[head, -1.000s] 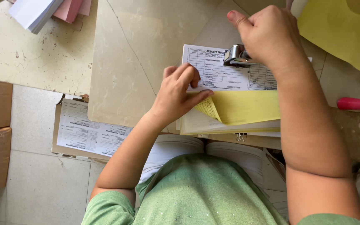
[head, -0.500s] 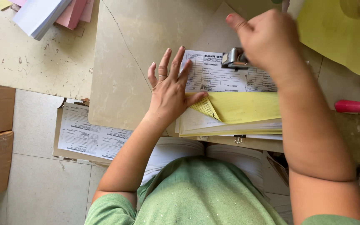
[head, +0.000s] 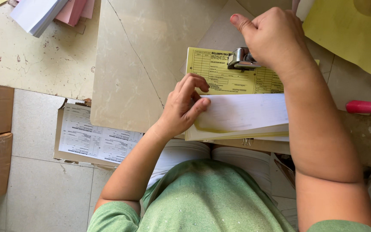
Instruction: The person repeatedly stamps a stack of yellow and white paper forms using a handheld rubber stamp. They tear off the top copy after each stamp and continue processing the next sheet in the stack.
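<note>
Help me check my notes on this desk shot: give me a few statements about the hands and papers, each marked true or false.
1. The right hand presses a metal stamping tool onto a yellow printed form. True.
2. The left hand lies flat on bare table. False: its fingers curl over a folded-back white sheet of the pad.
3. A pink-capped bottle lies at the right side of the table. True.
4. The exposed form under the tool is white. False: it is yellow.
5. A stack of white and pink paper sits at the upper left. True.
</note>
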